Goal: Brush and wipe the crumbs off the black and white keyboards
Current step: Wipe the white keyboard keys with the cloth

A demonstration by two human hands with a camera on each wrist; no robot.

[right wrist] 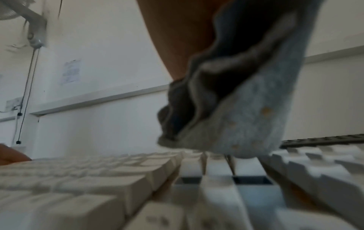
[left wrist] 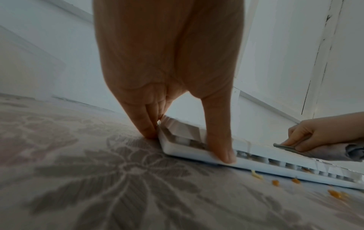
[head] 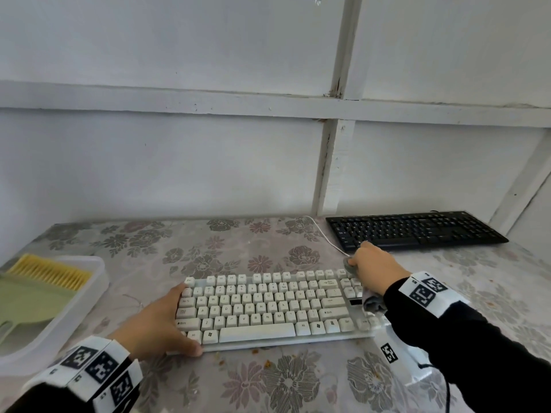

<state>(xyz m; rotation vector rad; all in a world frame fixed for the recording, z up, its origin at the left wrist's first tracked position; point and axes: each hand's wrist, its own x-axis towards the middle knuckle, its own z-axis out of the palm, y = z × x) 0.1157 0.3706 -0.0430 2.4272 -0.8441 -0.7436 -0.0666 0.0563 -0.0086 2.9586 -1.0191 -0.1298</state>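
The white keyboard (head: 268, 305) lies mid-table on the flowered cloth. My left hand (head: 186, 320) clamps its left end, fingers at the back corner and thumb on the front edge; the left wrist view shows the same hold (left wrist: 189, 146). My right hand (head: 356, 260) grips a bunched grey cloth (head: 372, 304) over the keyboard's back right corner. In the right wrist view the cloth (right wrist: 246, 116) touches the keys (right wrist: 98, 186) and carries a few orange specks. The black keyboard (head: 414, 231) sits at the back right, untouched. Orange crumbs (left wrist: 275, 182) lie along the white keyboard's front edge.
A white plastic tray (head: 98, 281) at the left holds a green dustpan (head: 29, 302) and a yellow-bristled brush (head: 50, 272). A white cable (head: 325, 234) runs from the white keyboard toward the wall. More crumbs (head: 265, 363) dot the tablecloth near me.
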